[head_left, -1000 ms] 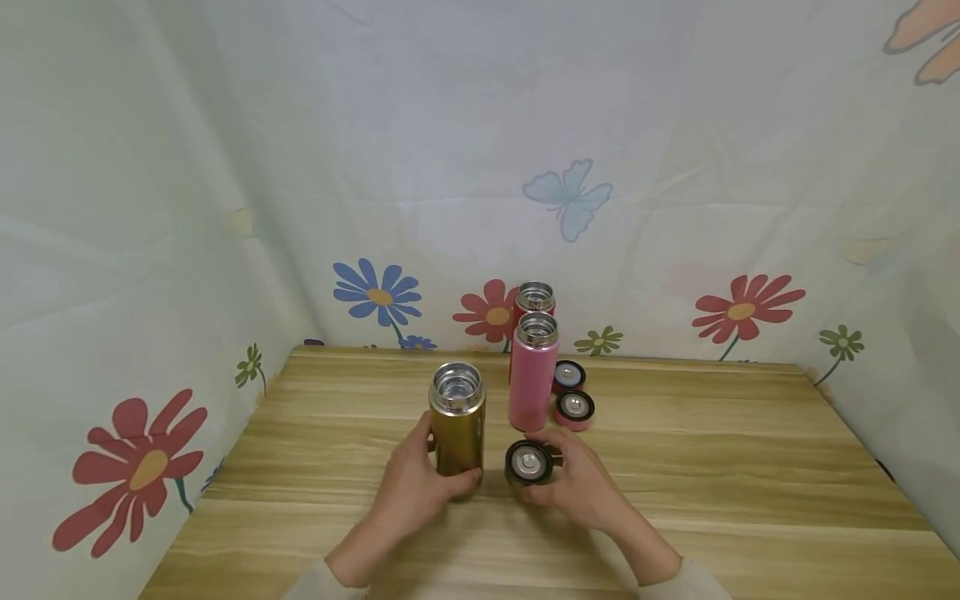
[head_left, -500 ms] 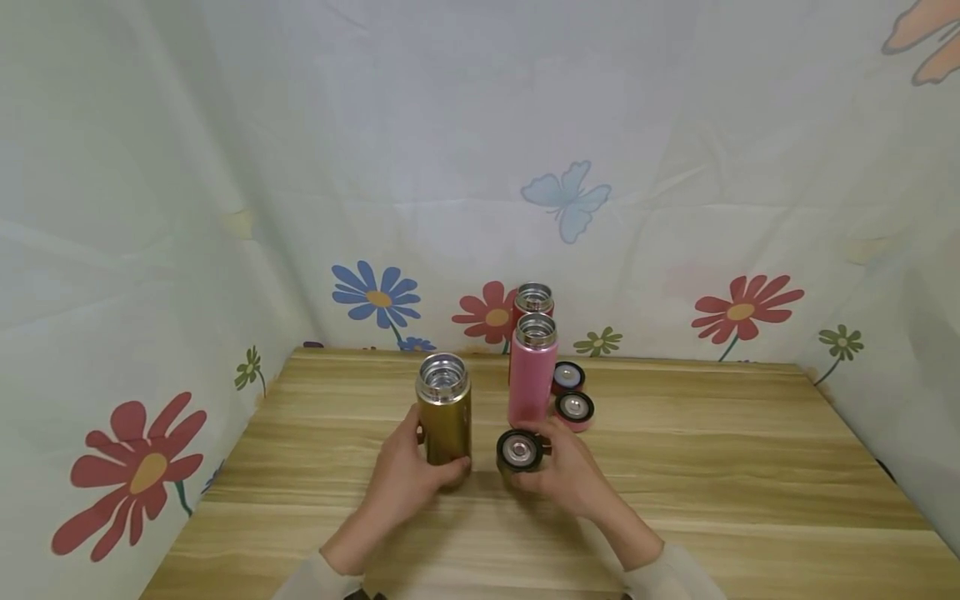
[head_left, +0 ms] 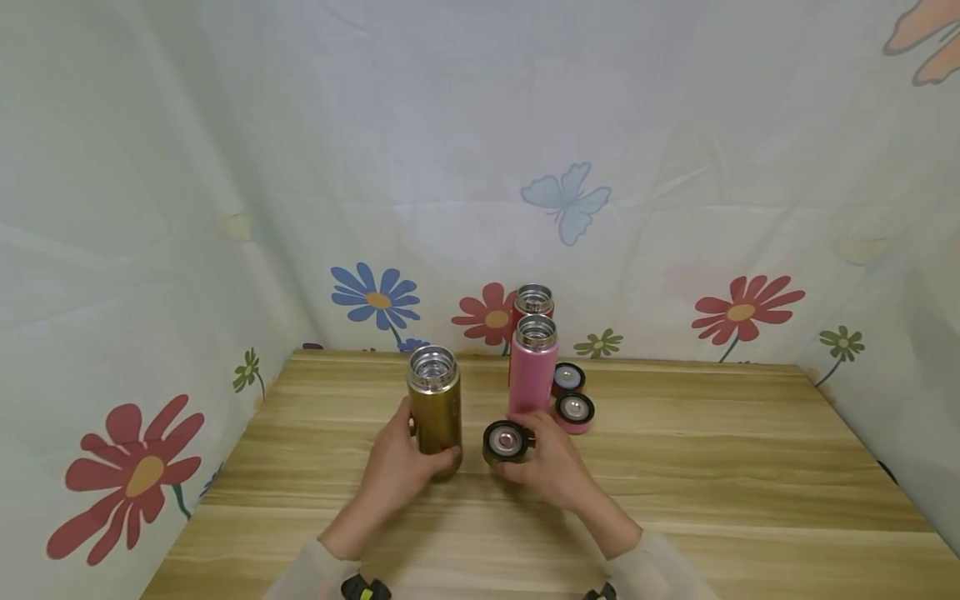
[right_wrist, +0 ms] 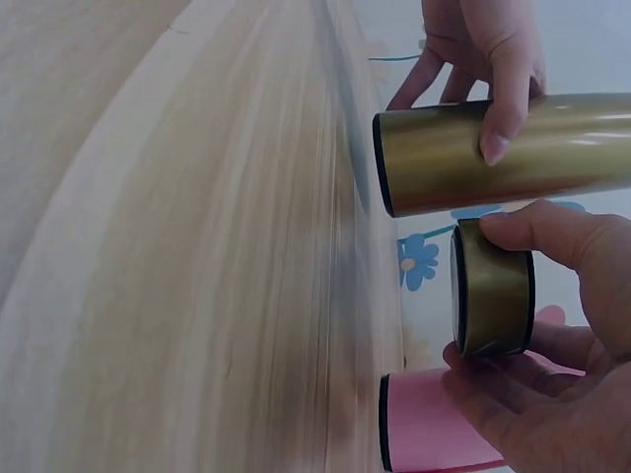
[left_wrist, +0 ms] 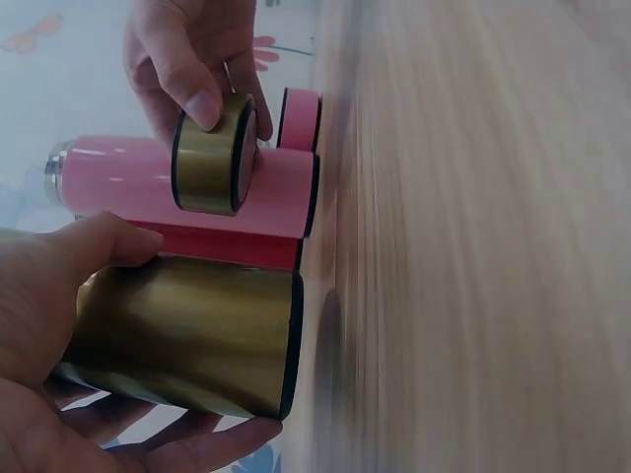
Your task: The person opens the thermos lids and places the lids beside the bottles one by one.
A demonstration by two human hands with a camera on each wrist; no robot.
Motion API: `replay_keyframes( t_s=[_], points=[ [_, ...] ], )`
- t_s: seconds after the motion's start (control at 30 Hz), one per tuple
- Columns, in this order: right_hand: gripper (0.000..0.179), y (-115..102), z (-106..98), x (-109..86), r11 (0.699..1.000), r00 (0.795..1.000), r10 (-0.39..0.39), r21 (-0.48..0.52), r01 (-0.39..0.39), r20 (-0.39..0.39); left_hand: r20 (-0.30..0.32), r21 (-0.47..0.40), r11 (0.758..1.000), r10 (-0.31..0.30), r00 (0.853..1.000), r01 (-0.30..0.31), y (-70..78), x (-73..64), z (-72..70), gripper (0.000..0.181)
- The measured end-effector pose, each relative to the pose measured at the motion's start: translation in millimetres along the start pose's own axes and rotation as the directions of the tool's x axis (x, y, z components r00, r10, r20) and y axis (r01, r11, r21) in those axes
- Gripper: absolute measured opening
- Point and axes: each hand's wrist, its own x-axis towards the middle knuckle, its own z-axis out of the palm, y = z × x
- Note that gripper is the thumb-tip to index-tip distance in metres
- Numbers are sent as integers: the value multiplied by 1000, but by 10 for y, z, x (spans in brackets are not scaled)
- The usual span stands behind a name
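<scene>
In the head view, my left hand grips an open-topped gold vacuum bottle round its lower body, keeping it upright. The left wrist view shows the black-rimmed base of this bottle raised off the wooden table. To its right, my right hand pinches a gold bottle lid between thumb and fingers. A black ring and a silvery disc face up on the lid. Bottle and lid are apart, with a narrow gap between them. The right wrist view shows the lid also held clear of the tabletop.
Behind the lid stands a pink bottle, uncapped, partly hiding a red bottle. Right of them lie a pink lid and a dark red lid. A flower-printed cloth encloses the wooden table.
Both hands have moved left and a little away from me, carrying the gold bottle and its lid along. The pink and red bottles and their lids stay put.
</scene>
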Motion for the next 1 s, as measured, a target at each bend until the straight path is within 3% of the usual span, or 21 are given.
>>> replay_keyframes(
  t_s=[0.3, 0.57, 1.0],
  points=[
    [69, -79, 112, 77, 997, 998, -56, -58, 56, 2, -6, 11, 1000, 9, 1000, -9, -54, 96, -48, 79],
    [69, -106, 180, 159, 997, 999, -37, -63, 38, 14, -24, 20, 1000, 16, 1000, -15, -106, 171, -54, 78],
    [69, -111, 309, 273, 995, 997, -73, -72, 73, -2, -46, 43, 999, 26, 999, -24, -150, 292, -83, 79]
  ],
)
